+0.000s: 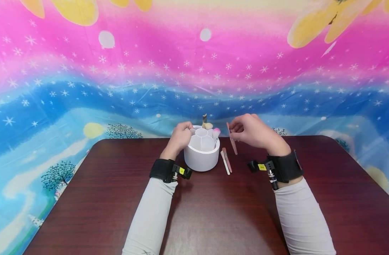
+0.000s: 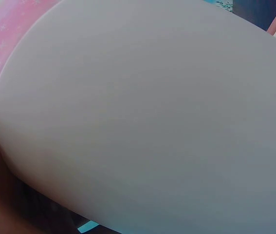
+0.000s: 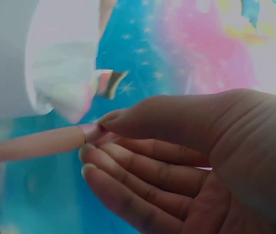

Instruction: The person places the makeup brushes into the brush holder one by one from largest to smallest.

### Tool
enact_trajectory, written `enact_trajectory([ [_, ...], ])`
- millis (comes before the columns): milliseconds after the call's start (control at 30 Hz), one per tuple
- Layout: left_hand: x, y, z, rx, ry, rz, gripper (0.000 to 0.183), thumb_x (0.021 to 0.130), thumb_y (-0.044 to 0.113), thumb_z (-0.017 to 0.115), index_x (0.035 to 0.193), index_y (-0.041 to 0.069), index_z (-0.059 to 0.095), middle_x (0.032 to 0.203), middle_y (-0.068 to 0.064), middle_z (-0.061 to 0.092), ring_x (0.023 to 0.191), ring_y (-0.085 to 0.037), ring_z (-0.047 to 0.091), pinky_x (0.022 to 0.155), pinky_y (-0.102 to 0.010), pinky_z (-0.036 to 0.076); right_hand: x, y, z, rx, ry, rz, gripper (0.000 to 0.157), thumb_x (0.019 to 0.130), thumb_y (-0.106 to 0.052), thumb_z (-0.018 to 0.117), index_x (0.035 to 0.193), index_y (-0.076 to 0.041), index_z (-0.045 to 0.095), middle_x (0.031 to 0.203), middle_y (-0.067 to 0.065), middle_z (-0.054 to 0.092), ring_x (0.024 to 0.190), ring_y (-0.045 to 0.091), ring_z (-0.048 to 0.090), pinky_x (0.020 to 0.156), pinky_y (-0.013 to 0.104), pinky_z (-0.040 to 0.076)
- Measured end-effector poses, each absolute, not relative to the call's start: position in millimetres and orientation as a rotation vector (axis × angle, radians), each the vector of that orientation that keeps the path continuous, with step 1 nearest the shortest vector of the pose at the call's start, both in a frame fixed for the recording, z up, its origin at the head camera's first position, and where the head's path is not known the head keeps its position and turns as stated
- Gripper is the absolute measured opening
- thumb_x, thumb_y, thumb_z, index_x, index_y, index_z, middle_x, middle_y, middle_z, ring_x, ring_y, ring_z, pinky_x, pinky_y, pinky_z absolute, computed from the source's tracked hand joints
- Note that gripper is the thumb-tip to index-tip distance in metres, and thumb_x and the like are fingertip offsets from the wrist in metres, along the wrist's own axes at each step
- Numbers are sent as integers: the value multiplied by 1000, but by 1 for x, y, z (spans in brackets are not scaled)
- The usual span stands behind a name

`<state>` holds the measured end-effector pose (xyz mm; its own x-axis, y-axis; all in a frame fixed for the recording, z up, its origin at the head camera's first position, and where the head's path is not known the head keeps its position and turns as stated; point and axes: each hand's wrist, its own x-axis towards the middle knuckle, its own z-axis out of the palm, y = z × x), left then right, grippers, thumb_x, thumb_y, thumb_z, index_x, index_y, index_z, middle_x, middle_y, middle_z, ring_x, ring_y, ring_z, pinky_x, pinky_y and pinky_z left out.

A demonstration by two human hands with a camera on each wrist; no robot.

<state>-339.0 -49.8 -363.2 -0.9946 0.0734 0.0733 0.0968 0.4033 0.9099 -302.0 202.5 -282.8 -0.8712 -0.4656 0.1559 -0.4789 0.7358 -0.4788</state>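
Observation:
My left hand (image 1: 181,136) grips the left rim of a round white organizer (image 1: 200,161) divided into several compartments; its smooth wall (image 2: 138,117) fills most of the left wrist view. To the right of it, my right hand (image 1: 250,130) pinches a slim pink makeup brush (image 1: 234,146) between thumb and fingers, above the table. In the right wrist view the brush's pink handle (image 3: 35,145) points left, and the fingers hide its other end. A brush with pink-and-white bristles (image 1: 216,133) stands at the organizer's right side. Toward the back stand a beige-headed brush (image 1: 209,125) and a dark-gold-tipped item (image 1: 204,120).
On the dark wooden table (image 1: 213,212), a white-handled brush (image 1: 225,163) and a pink-handled brush (image 1: 227,158) lie side by side just right of the organizer. A colourful patterned cloth (image 1: 168,71) hangs behind the table's far edge.

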Motion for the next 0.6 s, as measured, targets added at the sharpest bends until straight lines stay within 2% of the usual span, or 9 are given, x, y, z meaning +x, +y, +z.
enact_trajectory([
  [367,-339,-50,-363,-173,-2609,-1705,20,99,8,48,79,10,49,76,-8,40,77,-29,47,73,-41,40,-286,193,-269,900,-2753,954,22,88,-13,80,108,-5,72,94,3,74,86,17,70,80,37,56],
  [600,-339,-51,-364,-173,-2601,-1708,20,98,8,48,78,10,49,76,-8,40,75,-28,47,72,-40,40,-281,188,-268,929,-2726,992,20,88,-9,80,106,-7,72,93,2,73,85,15,69,79,36,56],
])
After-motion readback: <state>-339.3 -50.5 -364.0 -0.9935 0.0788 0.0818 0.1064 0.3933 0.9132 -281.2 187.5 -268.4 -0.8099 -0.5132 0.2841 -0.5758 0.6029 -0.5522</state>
